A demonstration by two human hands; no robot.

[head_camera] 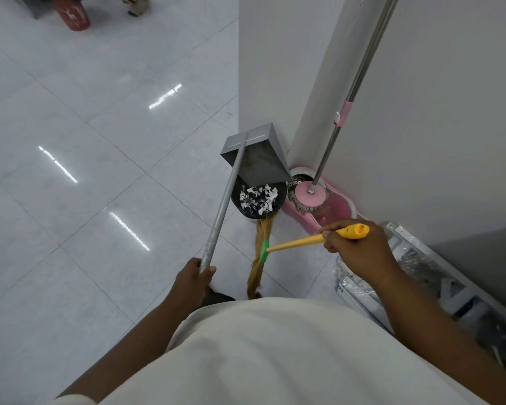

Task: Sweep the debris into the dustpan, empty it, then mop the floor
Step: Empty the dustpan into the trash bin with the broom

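- Debris (259, 198): torn paper scraps, heaped in the black bin (236, 201), mid-scene by the wall corner.
- Dustpan (260, 165): grey, tipped mouth-down over the bin's far rim, and its inside looks bare. The left hand (195, 280) is clamped round its long handle.
- Broom (298, 242): the right hand (357, 252) is wrapped round the yellow handle end, with the bristles hanging near the bin.
- Mop (308, 197): its head sits in the pink bucket (336, 211), right of the bin. Whether the bucket holds water cannot be told.
- Progress: sweeping and emptying appear done; mopping remains.
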